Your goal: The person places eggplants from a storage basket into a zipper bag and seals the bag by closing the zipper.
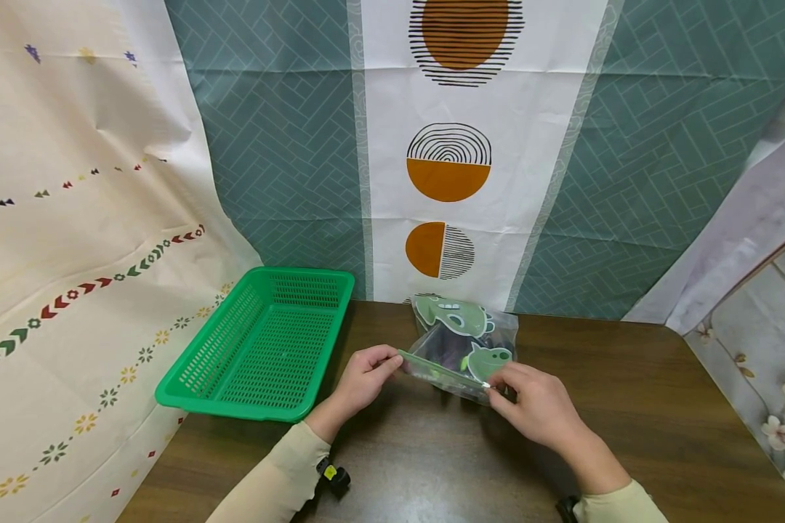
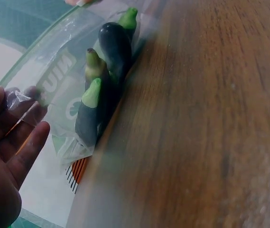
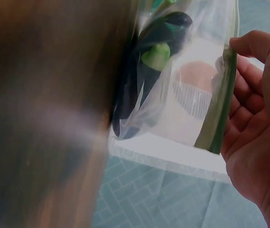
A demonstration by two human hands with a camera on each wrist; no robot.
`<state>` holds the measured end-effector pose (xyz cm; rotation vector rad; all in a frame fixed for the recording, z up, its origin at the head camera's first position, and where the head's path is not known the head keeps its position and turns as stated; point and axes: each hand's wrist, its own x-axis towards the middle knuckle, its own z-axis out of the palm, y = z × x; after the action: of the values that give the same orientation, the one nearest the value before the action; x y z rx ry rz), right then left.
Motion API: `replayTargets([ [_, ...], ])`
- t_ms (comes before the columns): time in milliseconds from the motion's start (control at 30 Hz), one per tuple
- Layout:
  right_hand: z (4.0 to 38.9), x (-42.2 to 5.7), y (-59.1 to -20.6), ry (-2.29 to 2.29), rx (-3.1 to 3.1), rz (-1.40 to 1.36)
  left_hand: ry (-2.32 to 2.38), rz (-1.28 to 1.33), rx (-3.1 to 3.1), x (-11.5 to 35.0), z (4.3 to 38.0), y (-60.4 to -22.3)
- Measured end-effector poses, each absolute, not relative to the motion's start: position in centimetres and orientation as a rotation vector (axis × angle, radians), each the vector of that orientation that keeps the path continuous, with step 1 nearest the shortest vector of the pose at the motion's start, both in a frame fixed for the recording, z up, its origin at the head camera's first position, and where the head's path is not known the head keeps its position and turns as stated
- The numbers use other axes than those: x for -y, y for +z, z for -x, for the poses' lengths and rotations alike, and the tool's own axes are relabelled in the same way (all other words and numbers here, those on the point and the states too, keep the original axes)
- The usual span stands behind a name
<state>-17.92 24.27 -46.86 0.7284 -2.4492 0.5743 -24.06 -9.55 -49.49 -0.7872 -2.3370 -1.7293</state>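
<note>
A clear zip bag (image 1: 505, 330) printed with green cartoon animals stands on the table near its back edge, its green-edged top tipped toward me. Inside it, several small dark eggplants (image 2: 116, 47) with green stem ends show through the plastic, lying along the bottom. My left hand (image 1: 365, 379) pinches the left end of the top edge between thumb and fingers. At the other end, my right hand (image 1: 538, 404) pinches the same edge, right at a small white slider (image 1: 486, 386). Between the hands the green strip (image 3: 220, 118) runs nearly straight.
Left of the bag, a green plastic basket (image 1: 314, 363) with slotted walls sits on the brown wooden table (image 1: 634, 407), close to my left forearm. A patterned cloth (image 1: 288, 145) hangs behind the table, and a cream cloth (image 1: 72, 240) hangs along the left.
</note>
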Motion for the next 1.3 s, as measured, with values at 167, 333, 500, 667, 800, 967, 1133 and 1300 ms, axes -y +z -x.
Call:
replayTargets([
  [167,17.8,-24.9,-46.5,0.613,2.526,-0.702,-1.745,0.783,2.344,9.5,24.1,-49.5],
  [333,17.8,-25.6,-46.3,0.647,2.573,-0.698,-1.753,0.793,2.345,9.5,24.0,-49.5],
  [500,18.0,-26.2,-46.3,0.671,2.605,-0.698,-1.746,0.795,2.347,9.5,24.0,-49.4],
  [667,18.1,-26.7,-46.1,0.691,2.63,-0.702,-1.752,0.799,2.341,9.5,24.1,-49.5],
  [800,18.1,-27.1,-46.0,0.715,2.649,-0.704,-1.752,0.803,2.338,9.5,24.1,-49.5],
  [967,18.2,-27.8,-45.7,0.751,2.687,-0.687,-1.749,0.797,2.336,9.5,24.1,-49.6],
  [1133,18.4,-28.2,-45.5,0.777,2.716,-0.676,-1.747,0.791,2.337,9.6,24.2,-49.7],
  [1300,18.4,-28.5,-45.5,0.79,2.728,-0.67,-1.748,0.784,2.34,9.6,24.2,-49.6],
])
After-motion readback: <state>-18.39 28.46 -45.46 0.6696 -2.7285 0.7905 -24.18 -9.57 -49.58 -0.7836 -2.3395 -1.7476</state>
